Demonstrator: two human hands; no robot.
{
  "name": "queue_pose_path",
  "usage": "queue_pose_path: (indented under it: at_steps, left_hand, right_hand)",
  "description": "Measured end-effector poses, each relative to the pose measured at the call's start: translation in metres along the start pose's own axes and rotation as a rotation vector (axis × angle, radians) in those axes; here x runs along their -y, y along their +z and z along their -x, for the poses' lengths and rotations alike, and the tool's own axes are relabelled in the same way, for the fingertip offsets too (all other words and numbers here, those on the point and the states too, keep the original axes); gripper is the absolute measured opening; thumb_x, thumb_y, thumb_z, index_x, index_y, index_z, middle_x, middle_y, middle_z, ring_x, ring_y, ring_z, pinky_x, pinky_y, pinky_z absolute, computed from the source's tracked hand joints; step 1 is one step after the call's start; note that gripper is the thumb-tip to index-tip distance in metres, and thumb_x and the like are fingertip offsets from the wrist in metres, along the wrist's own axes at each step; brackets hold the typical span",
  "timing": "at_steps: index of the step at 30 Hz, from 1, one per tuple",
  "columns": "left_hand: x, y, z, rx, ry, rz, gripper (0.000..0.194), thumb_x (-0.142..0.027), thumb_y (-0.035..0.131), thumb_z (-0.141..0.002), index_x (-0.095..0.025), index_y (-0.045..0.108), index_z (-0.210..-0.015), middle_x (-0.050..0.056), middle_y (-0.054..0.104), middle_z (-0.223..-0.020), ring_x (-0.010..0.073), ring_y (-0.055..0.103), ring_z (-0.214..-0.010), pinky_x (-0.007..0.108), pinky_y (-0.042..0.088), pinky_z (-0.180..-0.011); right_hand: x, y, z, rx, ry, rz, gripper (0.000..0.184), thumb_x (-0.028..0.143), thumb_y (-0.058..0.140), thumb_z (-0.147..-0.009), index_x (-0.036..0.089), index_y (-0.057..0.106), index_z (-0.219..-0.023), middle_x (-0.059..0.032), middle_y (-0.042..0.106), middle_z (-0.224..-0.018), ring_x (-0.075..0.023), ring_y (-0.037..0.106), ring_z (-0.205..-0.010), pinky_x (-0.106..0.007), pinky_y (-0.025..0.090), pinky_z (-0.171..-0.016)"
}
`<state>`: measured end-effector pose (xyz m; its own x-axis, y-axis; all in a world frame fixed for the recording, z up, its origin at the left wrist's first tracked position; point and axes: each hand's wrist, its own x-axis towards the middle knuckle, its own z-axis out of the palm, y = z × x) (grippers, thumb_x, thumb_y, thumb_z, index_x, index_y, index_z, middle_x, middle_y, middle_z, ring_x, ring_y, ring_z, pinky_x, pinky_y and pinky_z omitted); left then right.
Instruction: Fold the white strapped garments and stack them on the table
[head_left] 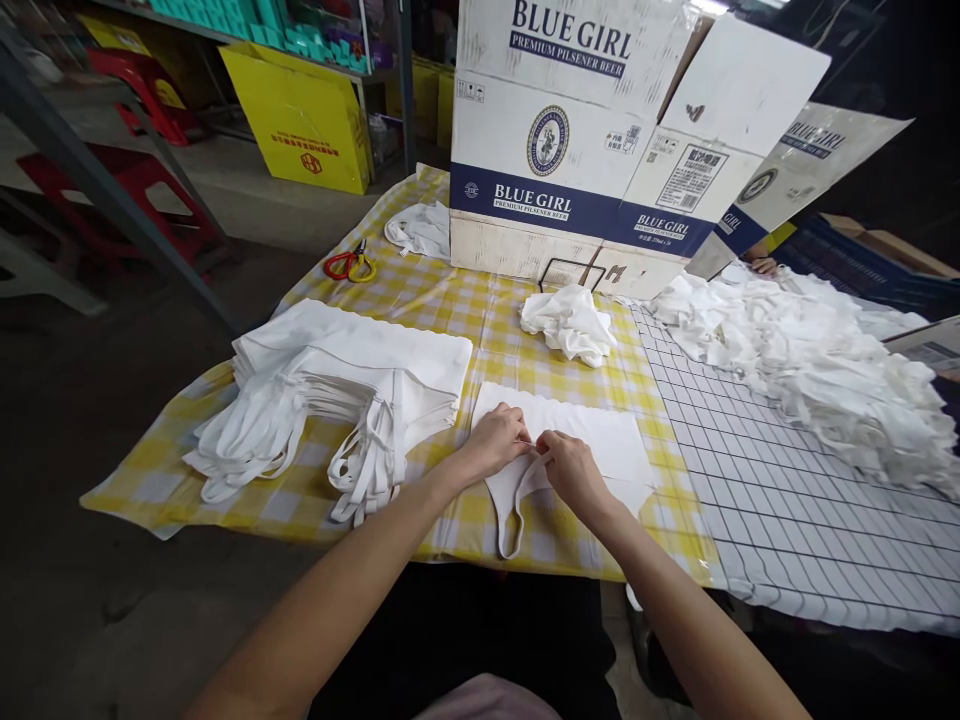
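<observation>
A white camisole lies spread on the yellow checked tablecloth in front of me, its straps toward my body. My left hand is closed in a pinch on the camisole near the base of one strap. Close beside it, my right hand pinches the same part, with the fingertips of both hands almost touching. The strap loops down between my wrists. Left of my hands rests a neat stack of white camisoles, straps hanging in bundles. A crumpled white garment sits just beyond my hands.
Scissors with red and yellow handles lie at the far left, near another white garment. A large beer carton stands at the back behind a black wire frame. Rightward is a heap of white garments; another person's hand shows behind it.
</observation>
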<state>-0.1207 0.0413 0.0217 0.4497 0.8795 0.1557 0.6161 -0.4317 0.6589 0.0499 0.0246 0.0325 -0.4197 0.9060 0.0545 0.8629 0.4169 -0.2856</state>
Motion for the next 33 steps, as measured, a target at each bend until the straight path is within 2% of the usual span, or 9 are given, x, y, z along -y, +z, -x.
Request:
queue_pose_path:
  at_steps: [6,17,20,23,25,29,31,33]
  left_hand:
    - [0.000,0.001,-0.001,0.012,0.017,-0.009,0.012,-0.021,0.059,-0.078,-0.022,0.071,-0.080,0.003,0.057,-0.083,0.0181,0.047,-0.088,0.029,0.041,-0.079]
    - [-0.007,-0.003,0.003,-0.016,-0.001,-0.001,0.018,-0.024,0.056,-0.080,-0.017,0.066,-0.067,0.003,0.057,-0.077,0.0175,0.048,-0.084,0.028,0.041,-0.075]
    - [-0.007,-0.003,0.005,-0.008,0.018,0.007,0.015,-0.019,0.057,-0.076,-0.018,0.065,-0.064,0.003,0.057,-0.078,0.0177,0.048,-0.087,0.029,0.041,-0.077]
    - [-0.007,-0.005,0.007,-0.010,0.048,-0.007,0.012,-0.012,0.055,-0.072,-0.018,0.065,-0.068,0.002,0.058,-0.081,0.0179,0.048,-0.089,0.030,0.041,-0.081]
    - [-0.006,-0.006,0.008,-0.010,0.068,-0.014,0.016,-0.008,0.053,-0.070,-0.018,0.065,-0.073,0.003,0.058,-0.084,0.0181,0.049,-0.091,0.030,0.041,-0.084]
    - [-0.004,-0.009,0.012,0.028,0.091,0.012,0.032,0.000,0.046,-0.066,-0.019,0.067,-0.082,0.003,0.058,-0.091,0.0174,0.051,-0.093,0.029,0.042,-0.087]
    - [-0.004,-0.012,0.015,0.051,0.091,0.044,0.040,0.002,0.042,-0.064,-0.019,0.067,-0.087,0.004,0.058,-0.097,0.0169,0.052,-0.096,0.028,0.042,-0.088]
    - [-0.005,-0.016,0.018,0.080,0.068,0.078,0.046,0.001,0.040,-0.064,-0.018,0.064,-0.098,0.004,0.058,-0.103,0.0170,0.053,-0.099,0.028,0.042,-0.089]
  right_hand:
    - [0.001,0.002,-0.001,-0.021,-0.012,0.011,0.029,-0.002,0.039,-0.066,0.018,0.056,-0.076,-0.0016,0.061,-0.072,-0.0129,0.051,-0.059,-0.023,0.030,-0.055]
    - [0.014,0.011,0.003,-0.123,-0.031,-0.036,0.029,-0.002,0.037,-0.070,0.018,0.055,-0.081,-0.0033,0.061,-0.080,-0.0140,0.054,-0.065,-0.023,0.035,-0.057]
    - [0.016,0.009,0.016,-0.180,-0.104,-0.077,0.025,0.003,0.037,-0.078,0.018,0.056,-0.084,-0.0028,0.059,-0.077,-0.0144,0.053,-0.068,-0.023,0.037,-0.061]
    - [0.021,0.002,0.034,-0.227,-0.249,-0.069,0.018,0.012,0.042,-0.086,0.019,0.059,-0.086,-0.0027,0.054,-0.071,-0.0143,0.051,-0.066,-0.024,0.036,-0.060]
    - [0.025,-0.005,0.048,-0.198,-0.342,-0.024,0.016,0.016,0.045,-0.088,0.020,0.060,-0.085,-0.0023,0.052,-0.067,-0.0141,0.048,-0.064,-0.025,0.035,-0.058]
    - [0.039,-0.011,0.076,-0.034,-0.506,0.058,0.016,0.016,0.044,-0.089,0.020,0.059,-0.088,-0.0029,0.055,-0.070,-0.0159,0.048,-0.066,-0.028,0.035,-0.058]
    - [0.048,-0.010,0.091,0.039,-0.570,0.069,0.016,0.016,0.045,-0.088,0.020,0.058,-0.095,-0.0043,0.059,-0.076,-0.0178,0.051,-0.069,-0.030,0.038,-0.058]
    - [0.055,-0.009,0.106,0.106,-0.619,0.053,0.023,0.016,0.047,-0.086,0.019,0.055,-0.108,-0.0060,0.062,-0.082,-0.0198,0.053,-0.073,-0.032,0.042,-0.060]
